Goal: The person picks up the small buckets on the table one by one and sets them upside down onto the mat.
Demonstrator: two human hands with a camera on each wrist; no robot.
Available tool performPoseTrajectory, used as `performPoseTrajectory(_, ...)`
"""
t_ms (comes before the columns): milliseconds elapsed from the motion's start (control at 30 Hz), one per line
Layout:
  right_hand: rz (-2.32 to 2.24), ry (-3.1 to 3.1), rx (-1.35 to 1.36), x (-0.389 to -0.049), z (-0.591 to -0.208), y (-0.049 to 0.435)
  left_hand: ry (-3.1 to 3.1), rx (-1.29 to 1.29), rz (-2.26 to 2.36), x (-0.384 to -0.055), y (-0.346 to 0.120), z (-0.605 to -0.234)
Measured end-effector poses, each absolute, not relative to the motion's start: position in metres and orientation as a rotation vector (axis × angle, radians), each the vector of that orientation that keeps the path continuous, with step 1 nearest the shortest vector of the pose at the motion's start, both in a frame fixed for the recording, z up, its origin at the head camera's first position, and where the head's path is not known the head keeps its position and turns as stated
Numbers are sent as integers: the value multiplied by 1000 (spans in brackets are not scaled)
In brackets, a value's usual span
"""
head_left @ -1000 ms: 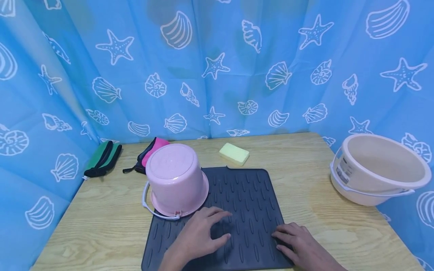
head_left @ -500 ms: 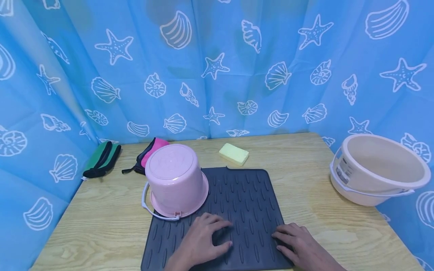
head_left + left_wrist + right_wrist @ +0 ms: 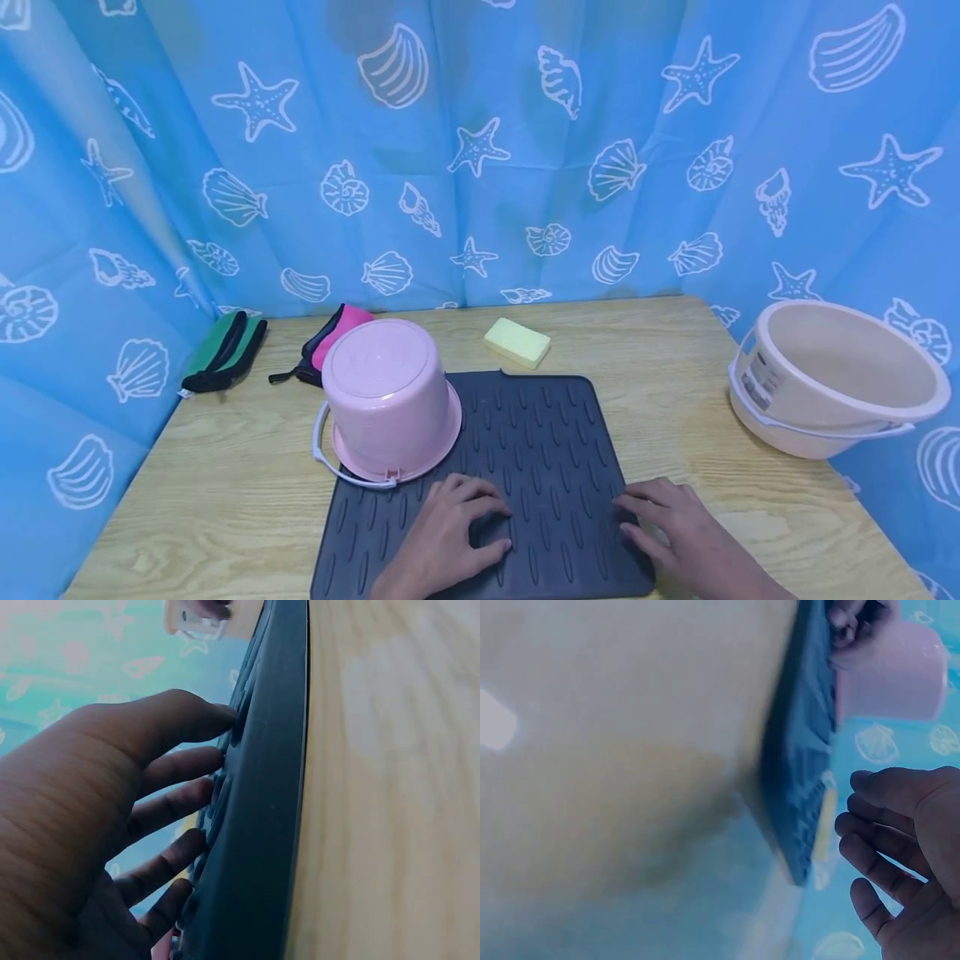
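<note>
A dark ribbed mat lies flat on the wooden table. On its far left part a pink bucket stands upside down, its pale handle hanging down at the left. My left hand rests its fingertips on the mat in front of the bucket, fingers loosely bent and holding nothing; the left wrist view shows the thumb touching the ribs. Over the mat's right edge, my right hand hovers with relaxed fingers. In the right wrist view these fingers are apart from the mat, with nothing between them.
A yellow sponge lies behind the mat. Further left are a pink and black mitt-like cloth, partly hidden by the bucket, and a green and black one. A cream bucket tilts at the right. A blue shell-print curtain surrounds the table.
My left hand has come down slightly, its fingertips settling onto the mat. My right hand has shifted right and up from the mat's edge. Buckets, mat and sponge have stayed put.
</note>
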State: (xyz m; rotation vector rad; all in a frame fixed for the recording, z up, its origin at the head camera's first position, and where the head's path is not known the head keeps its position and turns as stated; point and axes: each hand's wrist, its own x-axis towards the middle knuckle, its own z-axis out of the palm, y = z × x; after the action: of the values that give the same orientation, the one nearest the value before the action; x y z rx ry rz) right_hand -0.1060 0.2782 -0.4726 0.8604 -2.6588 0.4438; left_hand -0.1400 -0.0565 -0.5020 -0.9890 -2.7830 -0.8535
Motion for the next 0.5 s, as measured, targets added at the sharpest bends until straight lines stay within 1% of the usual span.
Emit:
performPoseTrajectory(233, 393, -2539, 729, -120, -438, 305, -2804, -998, -853, -141, -54, -504)
performPoseTrajectory(500, 346, -2405, 716, -147, -397, 350, -2873, -977, -871, -140, -55, -500)
